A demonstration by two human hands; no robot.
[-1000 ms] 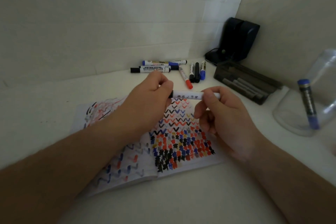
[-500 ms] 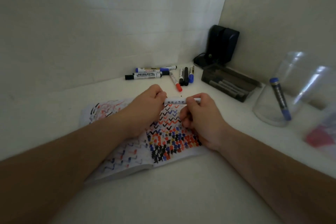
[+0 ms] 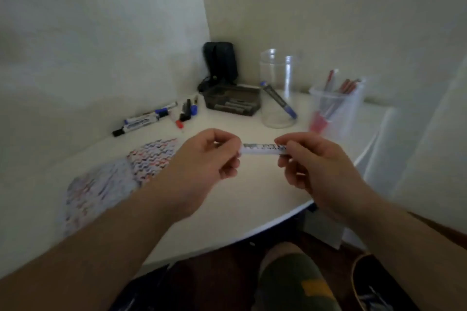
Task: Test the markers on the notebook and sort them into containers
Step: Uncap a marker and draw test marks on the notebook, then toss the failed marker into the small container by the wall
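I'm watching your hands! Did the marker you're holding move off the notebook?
Yes. The marker was over the notebook; now it's off to its right, nearer the clear jar.

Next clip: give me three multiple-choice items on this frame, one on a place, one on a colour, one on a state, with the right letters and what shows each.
1. Where does the blue-capped marker stand?
A. in the clear jar
B. in the dark tray
C. on the notebook

2. What colour are the pens in the plastic cup?
A. green
B. red
C. black

3. How is the white marker held?
A. by the left hand alone
B. it lies on the table
C. by both hands

Answers:
1 A: it leans inside the clear jar.
2 B: red pens poke above the rim.
3 C: the left hand and right hand each pinch an end, above the table.
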